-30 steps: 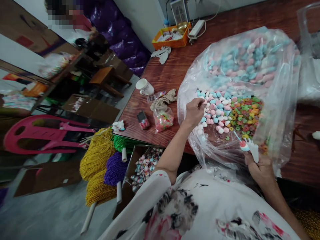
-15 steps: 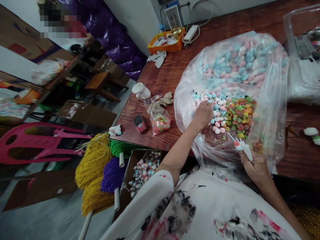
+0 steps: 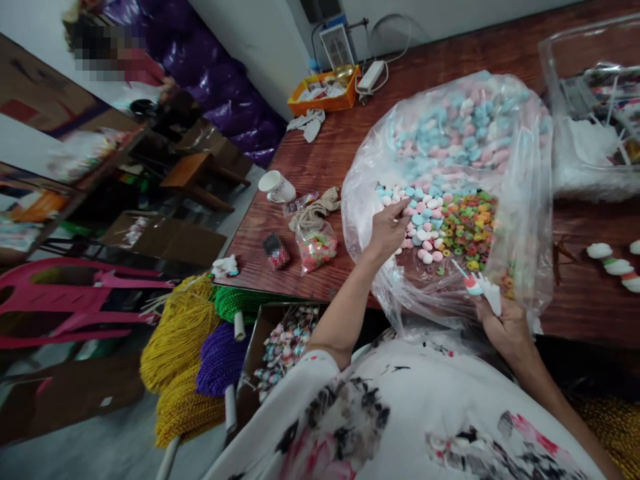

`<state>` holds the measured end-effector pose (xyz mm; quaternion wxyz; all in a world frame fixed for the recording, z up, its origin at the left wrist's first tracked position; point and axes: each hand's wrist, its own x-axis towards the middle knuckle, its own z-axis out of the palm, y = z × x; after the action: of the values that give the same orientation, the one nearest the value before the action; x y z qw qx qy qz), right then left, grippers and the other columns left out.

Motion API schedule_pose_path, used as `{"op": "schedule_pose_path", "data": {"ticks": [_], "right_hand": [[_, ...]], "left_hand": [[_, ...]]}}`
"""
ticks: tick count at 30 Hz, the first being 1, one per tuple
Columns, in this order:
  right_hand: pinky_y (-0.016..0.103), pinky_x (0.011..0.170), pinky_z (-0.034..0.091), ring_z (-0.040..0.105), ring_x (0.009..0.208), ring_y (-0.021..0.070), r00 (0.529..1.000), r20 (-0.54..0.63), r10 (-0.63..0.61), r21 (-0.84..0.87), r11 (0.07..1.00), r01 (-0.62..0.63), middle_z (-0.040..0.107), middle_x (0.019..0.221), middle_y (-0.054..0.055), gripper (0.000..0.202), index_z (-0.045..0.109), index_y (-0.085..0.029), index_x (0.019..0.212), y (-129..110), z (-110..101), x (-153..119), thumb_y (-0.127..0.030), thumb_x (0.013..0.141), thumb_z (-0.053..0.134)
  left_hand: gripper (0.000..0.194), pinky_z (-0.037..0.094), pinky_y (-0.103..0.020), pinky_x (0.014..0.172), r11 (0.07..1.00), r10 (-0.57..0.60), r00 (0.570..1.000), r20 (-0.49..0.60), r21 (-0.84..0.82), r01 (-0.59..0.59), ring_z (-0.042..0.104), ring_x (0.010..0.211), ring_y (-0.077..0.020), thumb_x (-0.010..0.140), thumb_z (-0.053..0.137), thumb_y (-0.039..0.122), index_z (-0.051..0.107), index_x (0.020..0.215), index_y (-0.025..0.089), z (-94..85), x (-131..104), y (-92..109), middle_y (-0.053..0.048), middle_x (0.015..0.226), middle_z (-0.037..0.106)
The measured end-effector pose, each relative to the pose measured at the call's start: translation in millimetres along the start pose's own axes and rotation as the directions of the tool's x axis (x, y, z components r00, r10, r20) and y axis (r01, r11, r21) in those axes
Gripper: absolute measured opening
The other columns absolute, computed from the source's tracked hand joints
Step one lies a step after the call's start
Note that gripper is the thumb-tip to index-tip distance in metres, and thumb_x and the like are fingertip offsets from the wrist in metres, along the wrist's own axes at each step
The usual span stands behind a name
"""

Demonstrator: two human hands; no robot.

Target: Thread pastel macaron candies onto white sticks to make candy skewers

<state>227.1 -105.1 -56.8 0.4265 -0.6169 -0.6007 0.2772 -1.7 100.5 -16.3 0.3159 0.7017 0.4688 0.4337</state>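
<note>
My left hand (image 3: pixel 389 230) is over the near left edge of a heap of pink, blue and white marshmallow-like pieces (image 3: pixel 425 217). Its index finger is stretched out, and I see nothing held in it. Next to that heap lie small coloured rings (image 3: pixel 469 230) like ring cereal, all within a large clear plastic bag (image 3: pixel 364 167) opened on the table. Low on the right, my right hand (image 3: pixel 507 327) is closed around a thin skewer with a red and white piece (image 3: pixel 473 285) and a white part beside it. The fingers hide its lower end.
The wooden table (image 3: pixel 320 167) bears a white mug (image 3: pixel 277 187), a small bag of coloured rings (image 3: pixel 316 248) and an orange tray (image 3: pixel 325 97). A clear bin (image 3: pixel 590 180) stands at right. Below the left edge are a box of decorated sticks (image 3: pixel 285 343) and yellow bead strands (image 3: pixel 180 333). Another person sits far left.
My left hand has lifted slightly, its index finger now stretched out where the fingers were bent down among the pieces. My right hand keeps its hold. The view has swung a little right.
</note>
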Motion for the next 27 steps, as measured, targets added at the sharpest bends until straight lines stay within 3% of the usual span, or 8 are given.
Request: {"op": "schedule_pose_path", "data": {"ticks": [3,5,8,11,14,18,23,27], "right_hand": [[0.025,0.048,0.036,0.042,0.049,0.0116,0.999,-0.002,0.040,0.009,0.999,-0.040,0.046,0.052,-0.002,0.032,0.065,-0.018,0.070,-5.8,0.6,1.9,-0.040,0.091,0.055],[0.025,0.050,0.035,0.042,0.049,0.0112,1.000,0.016,0.015,-0.019,1.000,-0.015,0.044,0.052,-0.002,0.033,0.061,-0.019,0.065,-12.4,2.1,6.3,-0.039,0.091,0.055],[0.025,0.052,0.033,0.040,0.050,0.0106,0.998,0.048,-0.045,-0.075,0.996,0.049,0.042,0.052,-0.003,0.034,0.055,-0.020,0.060,-22.3,4.0,13.3,-0.036,0.090,0.055],[0.025,0.051,0.033,0.039,0.049,0.0110,0.998,0.063,-0.017,-0.095,0.995,0.023,0.042,0.052,-0.003,0.032,0.057,-0.020,0.064,-24.5,4.0,14.3,-0.037,0.090,0.053],[0.026,0.052,0.034,0.041,0.050,0.0117,0.996,0.068,0.060,-0.094,0.994,-0.054,0.045,0.055,-0.003,0.030,0.063,-0.020,0.072,-18.0,3.2,9.0,-0.040,0.091,0.053],[0.026,0.054,0.034,0.043,0.052,0.0122,0.995,0.079,0.056,-0.133,0.990,-0.045,0.047,0.056,-0.002,0.026,0.063,-0.020,0.073,-10.7,3.6,3.8,-0.037,0.091,0.054],[0.025,0.053,0.033,0.043,0.052,0.0112,0.996,0.087,-0.030,-0.155,0.987,0.043,0.047,0.057,-0.002,0.023,0.059,-0.020,0.068,-10.9,4.3,4.4,-0.027,0.090,0.053],[0.024,0.052,0.032,0.040,0.050,0.0100,0.998,0.055,-0.027,-0.116,0.993,0.034,0.044,0.056,-0.003,0.024,0.058,-0.019,0.067,-8.0,4.3,2.3,-0.026,0.090,0.055]], "left_hand": [[0.045,0.055,-0.030,0.066,0.875,-0.207,0.972,0.110,-0.424,0.235,0.063,0.064,-0.0120,0.079,0.069,0.040,0.068,0.120,0.021,-4.0,-34.6,13.2,0.000,0.086,0.069],[0.037,0.056,-0.032,0.069,0.859,-0.234,0.960,0.153,-0.430,0.278,0.066,0.070,-0.0140,0.081,0.066,0.037,0.070,0.115,0.020,-1.4,-53.6,19.4,-0.002,0.088,0.070],[0.024,0.054,-0.036,0.087,0.995,-0.088,0.991,0.103,-0.036,0.092,0.066,0.097,-0.0197,0.083,0.057,0.019,0.073,0.101,0.016,3.3,-69.4,21.2,-0.009,0.104,0.068],[0.029,0.049,-0.041,0.098,0.877,0.018,0.944,0.329,0.448,-0.172,0.059,0.110,-0.0250,0.079,0.051,0.005,0.071,0.099,0.013,3.8,-75.0,20.7,-0.015,0.120,0.062],[0.027,0.047,-0.043,0.101,0.720,0.022,0.861,0.507,0.590,-0.366,0.055,0.110,-0.0273,0.083,0.049,0.006,0.067,0.103,0.011,1.6,-77.5,25.3,-0.017,0.126,0.058],[0.027,0.048,-0.042,0.098,0.653,0.021,0.798,0.602,0.596,-0.467,0.054,0.109,-0.0283,0.084,0.049,0.005,0.065,0.106,0.010,-1.6,-74.4,32.3,-0.018,0.125,0.057],[0.025,0.048,-0.039,0.099,0.740,0.043,0.742,0.670,0.477,-0.474,0.058,0.108,-0.0244,0.083,0.051,0.004,0.071,0.095,0.014,-10.6,-56.6,17.6,-0.014,0.120,0.063],[0.023,0.051,-0.035,0.094,0.927,0.143,0.826,0.545,0.218,-0.304,0.065,0.103,-0.0196,0.086,0.054,0.010,0.076,0.090,0.018,-21.4,-50.8,2.0,-0.011,0.115,0.069]]}}
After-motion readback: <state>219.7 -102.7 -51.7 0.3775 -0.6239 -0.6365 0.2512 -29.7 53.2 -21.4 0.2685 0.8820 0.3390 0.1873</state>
